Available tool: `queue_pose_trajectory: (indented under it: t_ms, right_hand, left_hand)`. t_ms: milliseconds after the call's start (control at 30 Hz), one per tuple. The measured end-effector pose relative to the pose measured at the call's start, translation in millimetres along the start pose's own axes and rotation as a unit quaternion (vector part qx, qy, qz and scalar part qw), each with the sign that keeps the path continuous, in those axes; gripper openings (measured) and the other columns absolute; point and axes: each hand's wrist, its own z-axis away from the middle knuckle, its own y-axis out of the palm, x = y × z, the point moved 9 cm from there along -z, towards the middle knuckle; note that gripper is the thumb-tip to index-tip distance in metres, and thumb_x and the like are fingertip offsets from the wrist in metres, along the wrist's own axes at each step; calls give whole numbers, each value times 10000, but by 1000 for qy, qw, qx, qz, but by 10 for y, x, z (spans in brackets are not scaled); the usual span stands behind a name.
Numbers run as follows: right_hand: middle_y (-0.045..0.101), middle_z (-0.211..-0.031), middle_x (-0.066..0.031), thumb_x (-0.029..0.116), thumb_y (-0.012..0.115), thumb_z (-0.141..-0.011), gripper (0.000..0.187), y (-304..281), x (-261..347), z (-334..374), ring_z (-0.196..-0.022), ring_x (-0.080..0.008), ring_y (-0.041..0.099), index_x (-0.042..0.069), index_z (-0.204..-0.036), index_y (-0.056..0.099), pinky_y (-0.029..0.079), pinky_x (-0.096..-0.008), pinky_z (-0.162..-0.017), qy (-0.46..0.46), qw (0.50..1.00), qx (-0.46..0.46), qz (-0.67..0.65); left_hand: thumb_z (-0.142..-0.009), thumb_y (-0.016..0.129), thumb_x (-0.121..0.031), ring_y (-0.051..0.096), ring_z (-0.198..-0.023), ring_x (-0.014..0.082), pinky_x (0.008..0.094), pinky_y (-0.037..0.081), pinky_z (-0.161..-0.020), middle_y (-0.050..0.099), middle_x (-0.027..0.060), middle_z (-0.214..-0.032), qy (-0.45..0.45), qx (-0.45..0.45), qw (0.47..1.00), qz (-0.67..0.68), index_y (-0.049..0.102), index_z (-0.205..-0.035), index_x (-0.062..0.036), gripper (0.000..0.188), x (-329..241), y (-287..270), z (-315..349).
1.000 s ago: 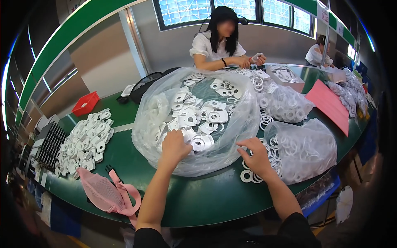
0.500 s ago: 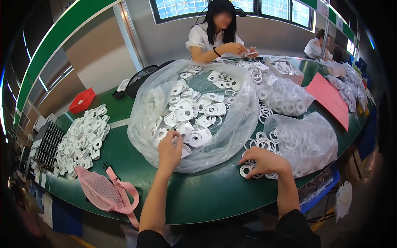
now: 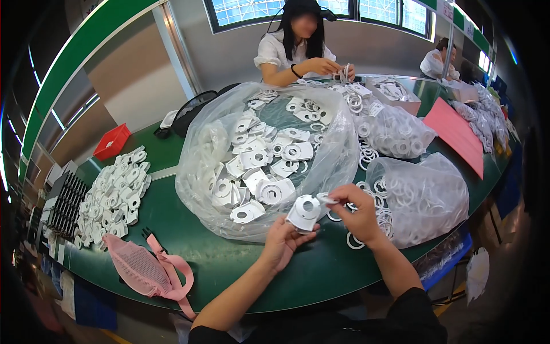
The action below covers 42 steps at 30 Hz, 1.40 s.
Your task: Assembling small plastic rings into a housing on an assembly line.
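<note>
White plate (image 3: 297,222) is in the left hand (image 3: 279,243), by the near rim of the big clear bag, tilted, round holed end up and away from the palm. Looks like moulded plastic: probably light, stiff, a bit slick, not very fragile, though thin edges could chip. Best hold is the squared lower end or side edges, hole left free; left thumb and fingers are closed around that lower end. White ring (image 3: 326,198) is just beside it, pinched between thumb and forefinger of the right hand (image 3: 361,217); can't tell if ring and plate touch. Ring should be lighter, maybe slightly flexible; take it by the outer rim. Materials, left to right: black rack (image 3: 66,202), stacked ribbed edges; heap of white parts (image 3: 116,194), matte, holed, overlapping; red bin (image 3: 107,150), smooth straight walls; pink pouch (image 3: 133,262), open mesh with flat strap; big clear bag (image 3: 338,157), thin crinkled film, mouth wide open around more tongue-shaped plates; loose rings (image 3: 380,198), flat circles, tangled; ring bag (image 3: 438,200), cloudy soft film, bulging; pink sheet (image 3: 455,137), flat, matte. Table (image 3: 240,286) is smooth green with a slight sheen.
</note>
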Motion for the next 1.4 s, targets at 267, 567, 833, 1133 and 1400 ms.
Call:
queue_pose_trajectory:
  t_ms: [267, 567, 833, 1133, 1400]
  right_hand:
    - [627, -1020, -107, 18, 695, -715, 251, 328, 257, 124, -872, -239, 622, 48, -956, 633, 498, -309, -750, -134, 987, 80, 46]
    - [625, -1010, -111, 26, 681, -728, 245, 279, 384, 166, -883, -261, 612, 51, -969, 643, 495, -318, -749, -178, 983, 18, 50]
    - [642, -1000, -9, 91, 692, -724, 191, 501, 283, 157, -876, -243, 556, 84, -913, 667, 446, -328, -814, -194, 963, 135, 130]
    - [625, -746, -65, 114, 708, -714, 119, -45, 55, -77, -741, -241, 565, 40, -787, 650, 433, -338, -680, -23, 993, 32, 113]
    - [606, -772, -70, 173, 726, -703, 163, 108, -417, 154, -732, -243, 559, 54, -762, 633, 440, -330, -654, 17, 907, 282, 313]
  left_hand:
    - [-883, 439, -100, 535, -1082, 272, 377, 473, -886, 478, 113, -1240, -43, 155, 971, 176, 271, -1367, -96, 513, -26, 337, 131]
    - [-798, 633, -11, 535, -1044, 155, 291, 458, -859, 529, 58, -1167, -11, 47, 999, -22, 375, -1312, -75, 578, 72, 85, 33]
    - [-905, 503, -143, 560, -1026, 173, 323, 442, -926, 558, 83, -1135, -22, 59, 997, 53, 476, -1199, -7, 325, 136, -49, 5]
    - [-951, 418, -272, 533, -1103, 273, 392, 435, -948, 509, 166, -1232, 5, -17, 1000, -15, 404, -1273, 1, 422, 13, -75, -8]
    - [-939, 440, -213, 592, -992, 251, 312, 504, -714, 527, 174, -1219, 12, 20, 999, -47, 373, -1297, -37, 405, -72, -4, -10]
